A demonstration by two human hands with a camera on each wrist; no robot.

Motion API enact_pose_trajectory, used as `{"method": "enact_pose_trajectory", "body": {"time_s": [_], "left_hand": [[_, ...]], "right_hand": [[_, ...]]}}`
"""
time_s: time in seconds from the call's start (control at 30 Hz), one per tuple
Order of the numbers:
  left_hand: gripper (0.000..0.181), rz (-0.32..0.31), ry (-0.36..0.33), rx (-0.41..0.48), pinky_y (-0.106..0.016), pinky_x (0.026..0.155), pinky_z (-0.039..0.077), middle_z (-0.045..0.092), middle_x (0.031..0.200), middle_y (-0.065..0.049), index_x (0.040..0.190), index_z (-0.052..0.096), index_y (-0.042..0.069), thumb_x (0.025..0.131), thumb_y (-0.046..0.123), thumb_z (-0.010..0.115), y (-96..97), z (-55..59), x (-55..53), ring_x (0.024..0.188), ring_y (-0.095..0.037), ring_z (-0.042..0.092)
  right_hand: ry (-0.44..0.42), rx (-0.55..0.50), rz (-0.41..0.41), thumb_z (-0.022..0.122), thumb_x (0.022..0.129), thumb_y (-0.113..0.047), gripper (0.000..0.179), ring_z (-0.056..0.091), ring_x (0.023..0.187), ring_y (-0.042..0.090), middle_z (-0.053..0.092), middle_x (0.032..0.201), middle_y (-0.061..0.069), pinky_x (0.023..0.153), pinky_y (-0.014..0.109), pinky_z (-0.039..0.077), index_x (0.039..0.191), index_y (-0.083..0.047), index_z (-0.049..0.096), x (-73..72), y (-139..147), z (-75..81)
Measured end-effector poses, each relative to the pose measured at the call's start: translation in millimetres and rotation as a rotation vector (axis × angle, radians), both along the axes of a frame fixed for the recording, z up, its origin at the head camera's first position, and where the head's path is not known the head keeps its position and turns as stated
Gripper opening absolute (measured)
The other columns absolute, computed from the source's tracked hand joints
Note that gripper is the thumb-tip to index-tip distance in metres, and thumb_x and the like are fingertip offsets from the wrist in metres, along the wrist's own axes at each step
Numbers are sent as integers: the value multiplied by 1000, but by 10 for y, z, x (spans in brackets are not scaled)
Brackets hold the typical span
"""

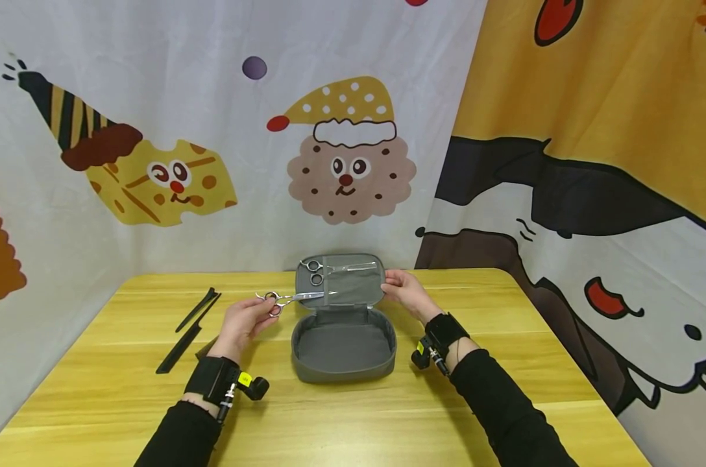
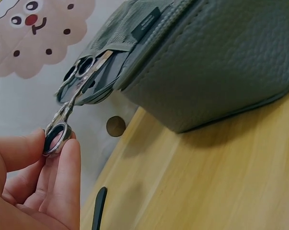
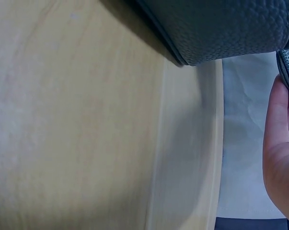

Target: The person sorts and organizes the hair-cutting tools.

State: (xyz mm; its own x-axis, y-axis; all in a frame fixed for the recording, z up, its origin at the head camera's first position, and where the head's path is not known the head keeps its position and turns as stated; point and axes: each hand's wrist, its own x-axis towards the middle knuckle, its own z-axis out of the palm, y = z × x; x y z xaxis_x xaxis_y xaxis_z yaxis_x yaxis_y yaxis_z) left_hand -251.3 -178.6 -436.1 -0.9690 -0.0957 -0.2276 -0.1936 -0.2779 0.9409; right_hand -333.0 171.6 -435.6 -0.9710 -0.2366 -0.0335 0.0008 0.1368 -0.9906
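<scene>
My left hand (image 1: 244, 323) pinches a pair of silver scissors (image 1: 309, 296) by a finger ring. The blades point right, their tips at the pocket (image 1: 357, 283) in the raised lid of a grey zip case (image 1: 344, 375). In the left wrist view the scissors (image 2: 63, 114) slant up to the pocket's edge. Higher in that pocket lies a second pair of scissors (image 1: 316, 279), its rings sticking out on the left. My right hand (image 1: 410, 293) holds the lid's right edge between thumb and fingers; the right wrist view shows its fingers (image 3: 278, 110) against the lid.
Left of my left hand, a black comb with a thin handle (image 1: 180, 349) and a slim black clip-like piece (image 1: 195, 310) lie on the wooden table (image 1: 458, 415). A brownish object (image 1: 205, 348) is partly hidden by the left wrist. A printed curtain (image 1: 213, 246) hangs behind the table.
</scene>
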Motion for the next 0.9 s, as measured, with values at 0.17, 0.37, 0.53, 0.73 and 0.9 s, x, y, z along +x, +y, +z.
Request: {"method": "enact_pose_trajectory", "body": {"time_s": [0.17, 0.37, 0.53, 0.73, 0.9], "left_hand": [[26, 14, 8, -5, -27, 73, 59, 70, 79, -5, 115, 59, -16, 96, 0, 63, 82, -5, -28, 74, -12, 70], [24, 9, 20, -9, -29, 75, 59, 71, 80, -5, 112, 59, -15, 95, 1, 64, 153, -29, -46, 74, -12, 70], [20, 11, 28, -5, -30, 76, 59, 71, 80, -6, 108, 60, -14, 94, 0, 65, 197, -23, -51, 74, -12, 70], [19, 23, 42, -20, -27, 70, 59, 71, 78, -7, 105, 60, -16, 93, -2, 66, 263, -12, -61, 72, -13, 70], [17, 57, 52, -56, -27, 68, 59, 66, 81, -5, 101, 61, -15, 91, -3, 68, 303, -8, -67, 68, -13, 68]], "right_hand": [[-3, -1, -8, 55, 99, 5, 38, 60, 97, 13, 59, 118, 18, 92, 34, 54, 136, 12, 48, 4, -8, 3], [-1, -7, -10, 55, 99, 4, 38, 61, 96, 12, 60, 118, 18, 95, 38, 52, 135, 12, 49, -2, -13, -11], [-7, -5, -11, 56, 99, 3, 38, 61, 97, 13, 59, 120, 19, 102, 47, 46, 136, 12, 49, 1, -3, -11], [-18, 1, -17, 56, 99, 3, 40, 60, 102, 17, 57, 122, 20, 101, 44, 48, 137, 10, 48, 3, 6, -7], [-20, 6, -24, 56, 99, 3, 40, 59, 104, 19, 57, 120, 18, 100, 43, 49, 137, 10, 48, 13, 3, 7]]}}
